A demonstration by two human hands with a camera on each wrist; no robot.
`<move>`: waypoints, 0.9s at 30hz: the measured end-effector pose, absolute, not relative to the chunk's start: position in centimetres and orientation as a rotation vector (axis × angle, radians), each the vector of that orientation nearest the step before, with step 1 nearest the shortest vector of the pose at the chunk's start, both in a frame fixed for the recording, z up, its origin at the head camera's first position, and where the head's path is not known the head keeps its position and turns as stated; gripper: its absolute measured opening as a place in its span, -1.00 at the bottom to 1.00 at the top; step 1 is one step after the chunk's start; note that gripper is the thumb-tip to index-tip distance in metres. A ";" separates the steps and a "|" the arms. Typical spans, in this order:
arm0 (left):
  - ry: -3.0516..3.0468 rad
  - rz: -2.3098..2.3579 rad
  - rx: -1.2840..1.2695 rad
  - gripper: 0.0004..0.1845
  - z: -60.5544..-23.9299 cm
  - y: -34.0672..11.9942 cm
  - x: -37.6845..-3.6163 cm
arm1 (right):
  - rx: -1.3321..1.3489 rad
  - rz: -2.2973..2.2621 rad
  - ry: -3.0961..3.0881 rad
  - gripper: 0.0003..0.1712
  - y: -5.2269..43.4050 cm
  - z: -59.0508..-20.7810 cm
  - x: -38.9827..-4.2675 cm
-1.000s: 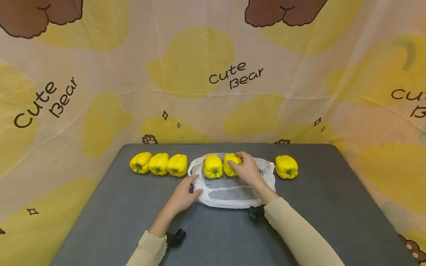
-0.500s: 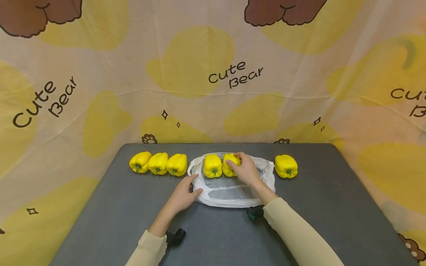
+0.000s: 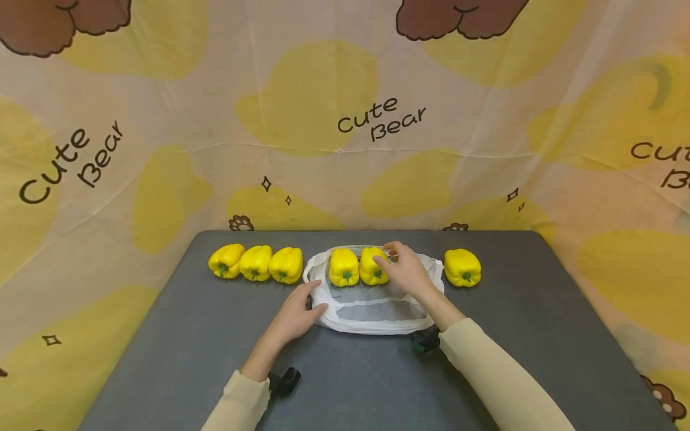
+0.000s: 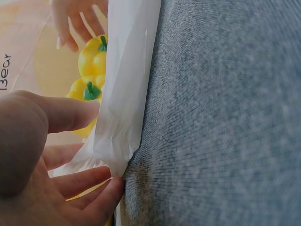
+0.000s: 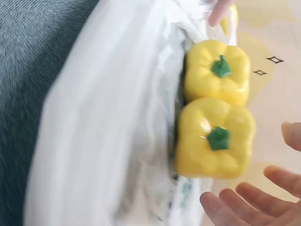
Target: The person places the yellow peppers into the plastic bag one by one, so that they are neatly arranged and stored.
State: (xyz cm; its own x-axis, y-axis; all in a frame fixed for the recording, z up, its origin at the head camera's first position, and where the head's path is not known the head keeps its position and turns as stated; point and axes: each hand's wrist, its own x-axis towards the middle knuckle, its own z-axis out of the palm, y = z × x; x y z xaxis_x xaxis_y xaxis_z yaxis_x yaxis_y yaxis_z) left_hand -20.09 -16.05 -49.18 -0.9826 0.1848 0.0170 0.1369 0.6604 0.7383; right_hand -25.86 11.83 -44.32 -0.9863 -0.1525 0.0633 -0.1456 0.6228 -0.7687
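Note:
Two yellow bell peppers with green stems sit side by side in the spread-out white plastic bag [image 3: 372, 327]. The right one of the pair [image 3: 373, 266] is nearest my right hand [image 3: 411, 270]. In the right wrist view that hand's relaxed fingers [image 5: 249, 188] are apart from this pepper [image 5: 214, 141]. The left pepper [image 3: 344, 267] touches its neighbour. My left hand [image 3: 295, 312] rests at the bag's left rim. In the left wrist view its thumb and fingers are spread, with fingertips [image 4: 110, 176] touching the white plastic [image 4: 124, 94].
Several more yellow bell peppers [image 3: 256, 263] lie in a row left of the bag. Another pepper [image 3: 462, 267] sits just right of it. All are on a dark grey table [image 3: 345, 377]. A printed cloth [image 3: 302, 108] hangs behind the table.
My right hand has let go of the right pepper in the bag and drawn back a little to the right. The left hand has stayed in place.

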 end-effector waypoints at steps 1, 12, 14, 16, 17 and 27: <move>2.813 1.237 0.281 -0.39 -49.2 -16.1 -20.1 | -0.275 -1.322 2.826 -0.34 12.0 -44.0 -25.7; 2.812 1.236 0.277 -0.39 -49.4 -16.1 -20.1 | -0.346 -1.248 2.877 -0.39 14.2 -41.9 -24.5; 2.811 1.232 0.273 -0.39 -49.4 -16.2 -20.1 | -0.353 -1.249 2.892 -0.41 14.7 -41.8 -24.5; 2.811 1.226 0.268 -0.38 -49.4 -16.2 -20.1 | -0.366 -1.238 2.912 -0.44 15.2 -41.7 -24.5; 2.811 1.225 0.266 -0.38 -49.3 -16.2 -20.2 | -0.373 -1.232 2.919 -0.45 15.4 -41.7 -24.5; 2.811 1.226 0.286 -0.38 -49.3 -16.2 -20.3 | -0.398 -1.155 2.996 -0.50 18.0 -41.4 -24.4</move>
State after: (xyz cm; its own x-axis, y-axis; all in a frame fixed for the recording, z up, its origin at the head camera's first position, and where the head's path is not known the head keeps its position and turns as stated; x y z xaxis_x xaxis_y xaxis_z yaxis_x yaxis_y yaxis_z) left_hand -20.27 -16.21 -49.34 -0.9809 0.1938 0.0176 0.1448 0.6664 0.7314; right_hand -24.45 18.03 -41.38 -0.9654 -0.1939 0.1743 -0.2608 0.7153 -0.6483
